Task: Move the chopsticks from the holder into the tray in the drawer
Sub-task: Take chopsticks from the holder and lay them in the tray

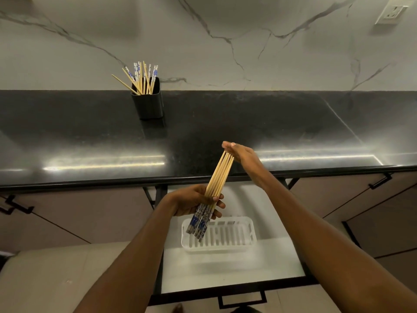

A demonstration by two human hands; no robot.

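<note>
My left hand [194, 201] grips a bundle of several wooden chopsticks [217, 176] with blue-and-white patterned ends, held slanted above the open drawer. My right hand [241, 153] lies flat with fingers extended against the bundle's thin tips, over the counter's front edge. The patterned ends hang over the white slotted tray [239, 241], which sits in the drawer [225, 274] and holds no chopsticks. A black square holder [149, 105] stands on the counter at the back left, with several more chopsticks [141, 79] sticking out of it.
The black countertop [270, 123] runs across the view below a marble backsplash. Closed cabinet doors with black handles [17, 207] flank the drawer on both sides. A wall socket [391, 12] is at the top right.
</note>
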